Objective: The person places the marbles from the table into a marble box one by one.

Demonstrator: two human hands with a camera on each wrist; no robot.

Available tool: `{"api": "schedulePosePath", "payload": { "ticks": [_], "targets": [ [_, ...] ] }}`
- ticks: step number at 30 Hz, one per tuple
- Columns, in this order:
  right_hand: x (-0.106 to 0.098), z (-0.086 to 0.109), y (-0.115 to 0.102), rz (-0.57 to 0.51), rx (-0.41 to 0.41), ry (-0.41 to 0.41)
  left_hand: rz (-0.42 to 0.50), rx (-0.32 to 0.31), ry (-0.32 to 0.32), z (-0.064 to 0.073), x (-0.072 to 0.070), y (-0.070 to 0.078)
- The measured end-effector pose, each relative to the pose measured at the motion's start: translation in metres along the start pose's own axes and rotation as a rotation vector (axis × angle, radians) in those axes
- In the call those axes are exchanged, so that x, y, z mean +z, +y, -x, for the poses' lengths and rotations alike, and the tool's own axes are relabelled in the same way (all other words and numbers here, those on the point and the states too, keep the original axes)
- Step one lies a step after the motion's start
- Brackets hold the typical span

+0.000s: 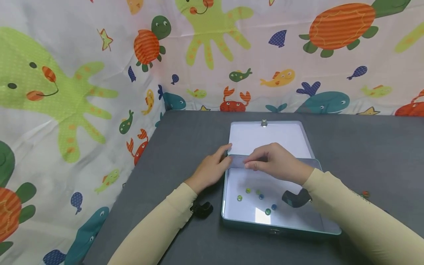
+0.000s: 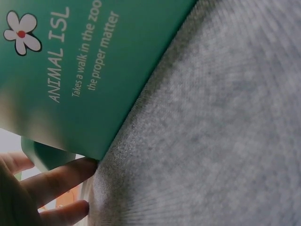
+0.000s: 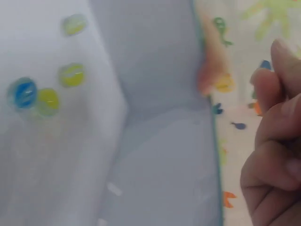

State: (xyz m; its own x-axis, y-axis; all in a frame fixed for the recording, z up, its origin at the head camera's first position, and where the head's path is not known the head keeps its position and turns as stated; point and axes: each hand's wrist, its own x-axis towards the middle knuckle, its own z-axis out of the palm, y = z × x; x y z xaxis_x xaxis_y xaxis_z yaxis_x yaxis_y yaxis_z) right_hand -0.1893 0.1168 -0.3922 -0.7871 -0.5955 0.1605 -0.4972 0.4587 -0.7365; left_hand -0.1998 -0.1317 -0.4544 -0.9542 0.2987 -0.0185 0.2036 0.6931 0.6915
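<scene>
A green tin box with a pale inside lies on the table, its lid folded back. Several glass marbles, among them a blue marble and a green marble, sit on its floor. At the far left corner my left hand grips the box, thumb over the rim and fingers outside; the left wrist view shows fingertips at the printed wall's corner. Over the box's far end is my right hand, its fingers curled and thumb near the index fingertip. Nothing shows between those fingertips.
An orange marble lies on the grey table right of the box, beside the right sleeve. A curtain printed with sea animals hangs behind and on the left. Dark wrist devices show under both forearms.
</scene>
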Motion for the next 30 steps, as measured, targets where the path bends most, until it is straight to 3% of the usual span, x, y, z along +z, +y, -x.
{"api": "schedulePosePath", "payload": {
  "ticks": [7, 15, 30],
  "targets": [
    [-0.014, 0.009, -0.006, 0.029, 0.01, 0.021, 0.001, -0.012, 0.005, 0.0, 0.0, -0.001],
    [-0.032, 0.022, -0.013, 0.104, -0.017, 0.077, 0.018, 0.023, 0.013, 0.0, 0.001, 0.0],
    [-0.068, 0.065, 0.003, 0.204, 0.116, 0.19, 0.049, 0.015, -0.012, 0.0, -0.001, 0.0]
  ]
}}
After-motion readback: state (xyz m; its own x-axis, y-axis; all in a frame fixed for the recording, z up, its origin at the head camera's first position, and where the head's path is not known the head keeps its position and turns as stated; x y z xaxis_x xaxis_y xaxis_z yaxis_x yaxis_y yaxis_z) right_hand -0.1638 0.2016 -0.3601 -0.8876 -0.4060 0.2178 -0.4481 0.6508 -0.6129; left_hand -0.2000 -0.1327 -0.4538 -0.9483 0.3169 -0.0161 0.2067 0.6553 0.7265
